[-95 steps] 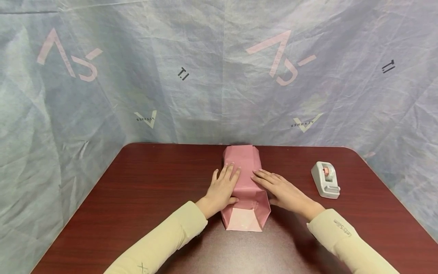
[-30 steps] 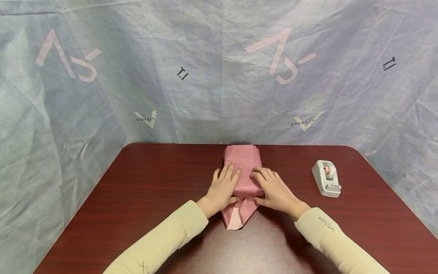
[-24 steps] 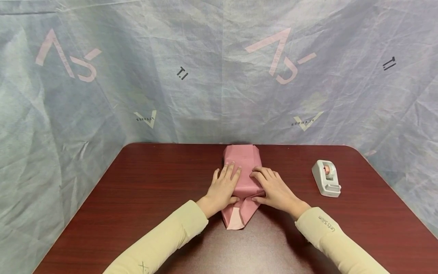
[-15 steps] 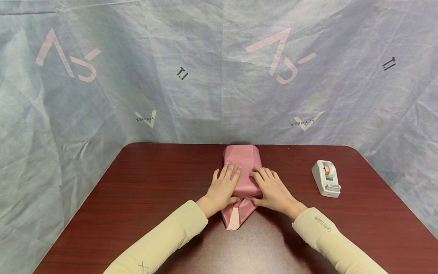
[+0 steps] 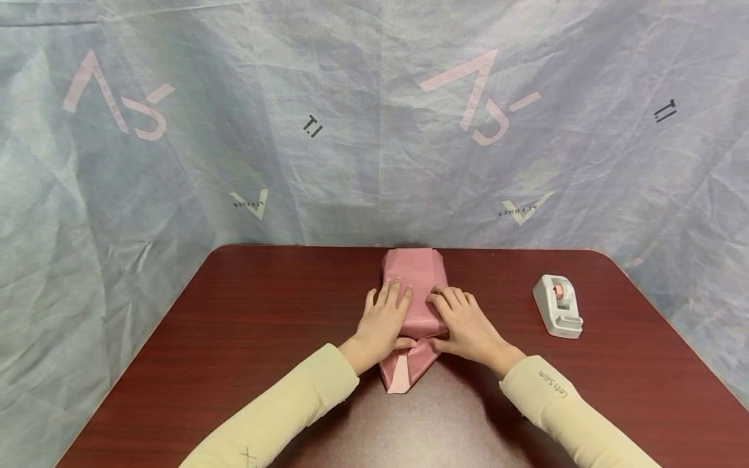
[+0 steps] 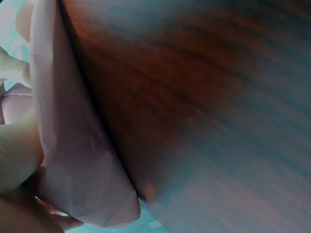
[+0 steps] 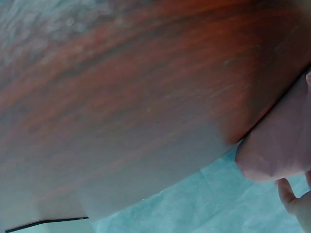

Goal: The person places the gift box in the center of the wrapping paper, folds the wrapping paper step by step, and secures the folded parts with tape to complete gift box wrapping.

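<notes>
A long package in pink wrapping paper (image 5: 411, 263) lies lengthwise on the table. Its near end has a folded-in right flap (image 5: 422, 354) beside a paler strip of paper (image 5: 400, 376). My left hand (image 5: 379, 325) rests on the package's left side, fingers fairly straight on top and thumb on the folded end. On the right side, my right hand (image 5: 471, 330) holds the package with bent fingers over the top edge, its thumb against the folded flap. The wrist views show the package's sides, pink paper (image 6: 73, 150) at left and pink paper (image 7: 277, 141) at right.
A white tape dispenser (image 5: 558, 307) with a roll of tape stands on the table's right side. The dark red-brown wooden table (image 5: 281, 292) ends at a grey-blue printed cloth (image 5: 345, 169) hung behind and at both sides.
My right hand has shifted left and the right flap, earlier spread out, is now folded inward, narrowing the pale strip. My left thumb has just moved right onto the fold.
</notes>
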### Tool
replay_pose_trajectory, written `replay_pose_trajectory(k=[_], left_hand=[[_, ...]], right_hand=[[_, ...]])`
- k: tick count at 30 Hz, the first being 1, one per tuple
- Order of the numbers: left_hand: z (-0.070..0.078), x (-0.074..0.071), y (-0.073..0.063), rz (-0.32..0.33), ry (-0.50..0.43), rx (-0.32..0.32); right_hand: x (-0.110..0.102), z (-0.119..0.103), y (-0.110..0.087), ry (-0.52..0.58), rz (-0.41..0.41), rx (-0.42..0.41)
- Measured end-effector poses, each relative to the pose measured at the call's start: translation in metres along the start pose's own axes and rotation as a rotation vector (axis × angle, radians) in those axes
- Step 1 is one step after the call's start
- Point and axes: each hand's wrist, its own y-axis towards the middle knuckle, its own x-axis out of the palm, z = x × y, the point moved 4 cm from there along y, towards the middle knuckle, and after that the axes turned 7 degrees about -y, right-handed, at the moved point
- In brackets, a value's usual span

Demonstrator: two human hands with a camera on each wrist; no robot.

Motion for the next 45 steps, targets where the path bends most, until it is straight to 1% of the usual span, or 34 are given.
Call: replay_pose_trajectory(k=[3, 7, 11, 15, 18, 20, 22, 25, 27, 33, 38, 40, 45], left_hand=[[0.002, 0.001, 0.000, 0.019, 0.031, 0.001], [0.004, 0.001, 0.001, 0.055, 0.069, 0.000], [0.006, 0.001, 0.002, 0.082, 0.088, -0.002], [0.009, 0.001, 0.003, 0.079, 0.110, -0.007], [0.010, 0.002, 0.004, 0.080, 0.144, -0.014], [0.011, 0.002, 0.004, 0.080, 0.165, -0.019], [0.011, 0.003, 0.005, 0.079, 0.177, -0.023], [0.010, 0.004, 0.006, 0.073, 0.174, -0.029], [0.010, 0.004, 0.006, 0.074, 0.166, -0.031], [0.010, 0.004, 0.004, 0.083, 0.148, -0.028], [0.009, 0.004, 0.003, 0.093, 0.146, -0.024], [0.009, 0.004, 0.003, 0.103, 0.149, -0.020], [0.008, 0.004, 0.003, 0.116, 0.158, -0.013]], right_hand=[[0.000, 0.001, 0.000, 0.033, -0.011, 0.003], [0.000, 0.003, -0.001, 0.064, 0.004, -0.002], [0.001, 0.002, -0.001, 0.014, 0.025, -0.021], [0.002, -0.001, -0.001, -0.053, 0.038, -0.028], [0.002, -0.002, 0.000, -0.071, 0.033, -0.021], [0.002, -0.001, -0.001, -0.044, 0.020, -0.021], [0.000, 0.001, -0.001, 0.012, 0.006, -0.030], [-0.003, 0.007, -0.004, 0.109, -0.007, -0.056], [-0.004, 0.010, -0.006, 0.130, -0.008, -0.083], [-0.004, 0.010, -0.011, 0.071, -0.013, -0.158], [-0.003, 0.013, -0.012, 0.117, 0.000, -0.160], [-0.003, 0.013, -0.013, 0.117, 0.002, -0.165], [-0.001, 0.011, -0.014, 0.048, -0.011, -0.202]])
